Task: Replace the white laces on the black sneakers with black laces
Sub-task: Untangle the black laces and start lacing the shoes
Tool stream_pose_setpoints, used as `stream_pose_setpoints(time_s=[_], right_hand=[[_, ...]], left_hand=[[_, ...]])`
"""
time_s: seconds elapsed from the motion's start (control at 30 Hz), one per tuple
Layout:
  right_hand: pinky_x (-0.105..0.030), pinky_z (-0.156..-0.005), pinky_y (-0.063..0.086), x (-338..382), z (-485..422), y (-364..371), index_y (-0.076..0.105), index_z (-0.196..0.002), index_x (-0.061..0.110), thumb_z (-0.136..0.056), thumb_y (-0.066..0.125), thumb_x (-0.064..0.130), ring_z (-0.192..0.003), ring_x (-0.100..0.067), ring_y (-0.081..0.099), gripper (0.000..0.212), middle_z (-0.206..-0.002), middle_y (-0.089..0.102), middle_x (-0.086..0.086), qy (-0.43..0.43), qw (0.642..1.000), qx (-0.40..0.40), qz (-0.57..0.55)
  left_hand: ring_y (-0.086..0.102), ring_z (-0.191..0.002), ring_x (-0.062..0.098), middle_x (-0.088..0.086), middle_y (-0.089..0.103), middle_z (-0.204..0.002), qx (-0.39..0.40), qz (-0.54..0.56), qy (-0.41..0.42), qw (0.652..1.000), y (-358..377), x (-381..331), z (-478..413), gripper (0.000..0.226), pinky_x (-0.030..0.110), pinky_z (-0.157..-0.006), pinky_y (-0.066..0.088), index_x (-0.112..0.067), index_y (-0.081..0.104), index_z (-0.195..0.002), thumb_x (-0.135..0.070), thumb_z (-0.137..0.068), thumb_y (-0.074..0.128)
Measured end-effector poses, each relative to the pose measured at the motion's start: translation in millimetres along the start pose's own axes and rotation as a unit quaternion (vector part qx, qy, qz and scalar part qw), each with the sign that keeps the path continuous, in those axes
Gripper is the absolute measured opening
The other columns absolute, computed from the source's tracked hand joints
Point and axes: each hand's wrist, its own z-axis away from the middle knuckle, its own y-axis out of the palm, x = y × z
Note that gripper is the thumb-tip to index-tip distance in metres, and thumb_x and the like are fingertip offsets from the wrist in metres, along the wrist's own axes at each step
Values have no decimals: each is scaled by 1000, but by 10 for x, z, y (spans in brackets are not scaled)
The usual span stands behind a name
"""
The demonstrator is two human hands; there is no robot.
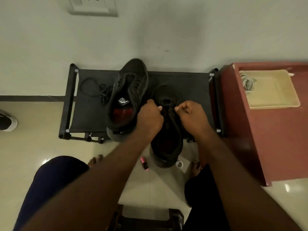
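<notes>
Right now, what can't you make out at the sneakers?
Head view:
Ends of the black lace: hidden inside the pinching fingers of the left hand and right hand.
Eyelets of the near sneaker: black on black, too dark to count.
White laces in the tray: too small to count.

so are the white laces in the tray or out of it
In it: the white laces lie bundled in one corner of the beige tray on the red table.
</notes>
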Motion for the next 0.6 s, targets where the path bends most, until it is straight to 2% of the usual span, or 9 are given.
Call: stream_pose_setpoints(time_s=[0.1,0.23,0.3,0.4,0.5,0.57,0.6], right_hand=[[-22,-56,38,-27,166,-2,63,-82,16,-97,63,24,-61,-8,55,17,-68,61,4,-19,999,-28,-4],[-22,-57,39,-25,316,-4,60,-82,17,-97,63,26,-69,-8,57,18,-73,61,5,-25,999,-44,8],[-28,-64,45,-24,310,-6,60,-83,15,-98,62,25,-73,-12,58,18,-75,60,4,-20,998,-44,41],[-33,-67,50,2,262,-27,60,-78,13,-96,64,21,-76,-20,62,20,-72,62,-1,9,999,-29,35],[-24,-59,41,3,282,-46,64,-82,3,-96,65,18,-65,-15,57,20,-67,60,-3,18,1000,-8,3],[-26,-60,43,-30,316,-42,65,-80,5,-95,66,18,-64,-14,57,20,-68,61,-3,12,1000,-16,-19],[-27,-61,44,-44,334,-35,65,-77,7,-94,66,18,-65,-14,58,20,-69,62,-2,6,999,-21,-25]], left_hand=[[62,-96,29,13,65,-96,32,111,-44,992,-114,-4,56,19,30,-77,45,-3,58,-95,-22,-98,56],[66,-94,35,22,69,-98,69,88,-66,992,-144,-31,143,25,37,-80,53,3,65,-99,-21,-94,57],[66,-82,35,23,69,-92,93,71,-59,991,-159,-60,160,22,37,-69,53,4,64,-92,-16,-92,54],[53,-57,21,15,62,-74,127,64,-48,989,-245,-107,211,18,27,-50,42,-3,59,-82,-6,-95,47],[47,-45,11,9,50,-65,170,87,-36,981,-318,-57,260,24,22,-43,34,-4,55,-79,1,-98,42],[44,-40,6,7,46,-63,179,114,-17,977,-337,-10,281,25,19,-40,33,-2,55,-79,3,-98,40],[44,-44,8,7,47,-63,167,122,-18,978,-335,18,303,23,20,-41,33,-1,58,-84,0,-98,40]])
